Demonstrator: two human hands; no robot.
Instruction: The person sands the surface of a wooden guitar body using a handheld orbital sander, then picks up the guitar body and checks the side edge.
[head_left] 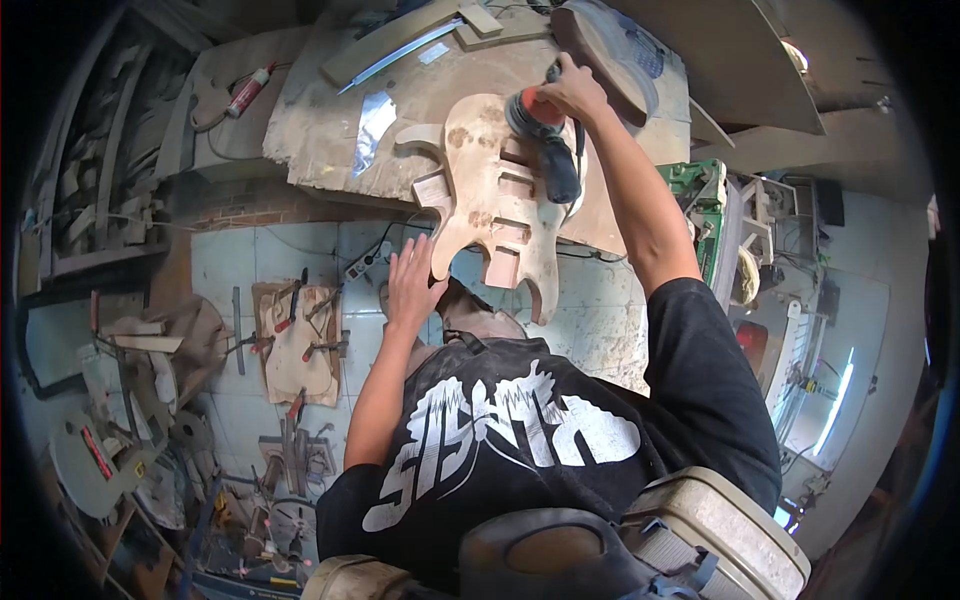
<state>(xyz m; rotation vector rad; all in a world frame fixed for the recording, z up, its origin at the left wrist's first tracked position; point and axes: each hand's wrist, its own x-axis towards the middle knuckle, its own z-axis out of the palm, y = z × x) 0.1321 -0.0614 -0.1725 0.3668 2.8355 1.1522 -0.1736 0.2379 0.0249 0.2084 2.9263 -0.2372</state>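
1. Clearly, the right hand point(575, 90) is wrapped around the top of an orange-and-black power tool point(548, 142), its fingers curled over the grip and the arm stretched well forward.
2. Below that grip, the tool sits over the far-right part of a pale guitar body point(475, 180); whether its working face presses on the wood, I cannot tell.
3. Meanwhile, the left hand point(410, 285) is spread, fingers extended and slightly parted, right at the horn on the body's near-left side; how firmly it bears there is unclear.
4. As for the guitar body, it lies flat on the wooden workbench point(320, 120), with its near horns reaching out past the edge toward the person. Rectangular recesses run down its right half, and dark round patches mark the face.
5. Around it on the bench are a crumpled clear sheet point(373, 135), to the left, and wooden strips point(400, 40) toward the back.
6. Down on the tiled floor, to the left, clamps with red handles point(290, 312) rest on a wooden panel point(300, 370).
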